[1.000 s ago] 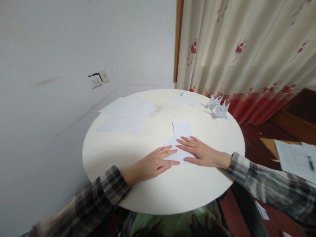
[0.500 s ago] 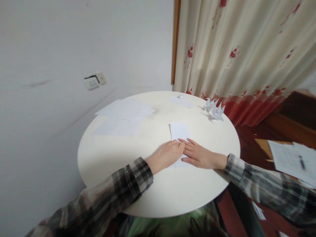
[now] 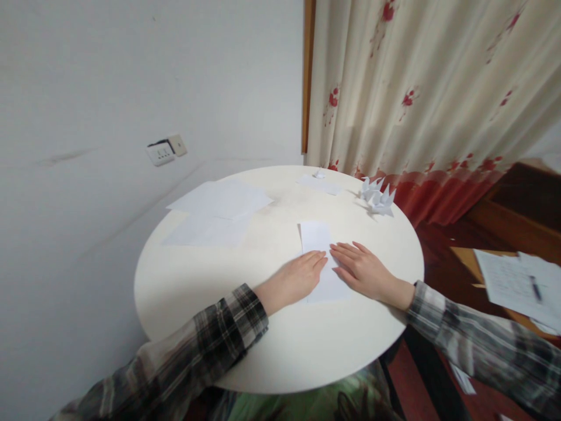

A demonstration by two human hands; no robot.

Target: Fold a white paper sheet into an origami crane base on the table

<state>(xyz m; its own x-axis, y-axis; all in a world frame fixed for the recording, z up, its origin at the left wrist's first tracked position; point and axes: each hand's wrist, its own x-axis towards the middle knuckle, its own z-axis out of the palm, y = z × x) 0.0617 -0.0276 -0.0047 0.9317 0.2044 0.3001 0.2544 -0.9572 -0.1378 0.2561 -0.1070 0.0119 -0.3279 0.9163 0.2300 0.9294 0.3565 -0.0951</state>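
A folded sheet of white paper (image 3: 314,234) lies in front of me on the round white table (image 3: 188,292), its left edge slightly lifted at the top. My left hand (image 3: 295,282) rests across its left and middle part, fingers stretched and close together. On the right side of the sheet lies my right hand (image 3: 363,270), palm down with the fingers extended and the thumb a little apart. A small gap separates the fingertips of the two hands. Part of the sheet is hidden under them.
White sheets (image 3: 219,199) overlap at the table's left. Several folded paper cranes (image 3: 377,197) stand at the right edge. A small folded paper piece (image 3: 319,174) sits by another sheet (image 3: 316,185) at the back. Written papers and a pen (image 3: 535,287) lie off to the right.
My right hand has slid right, away from my left hand, uncovering more of the folded paper. My left hand's fingers have straightened from a more curled pose.
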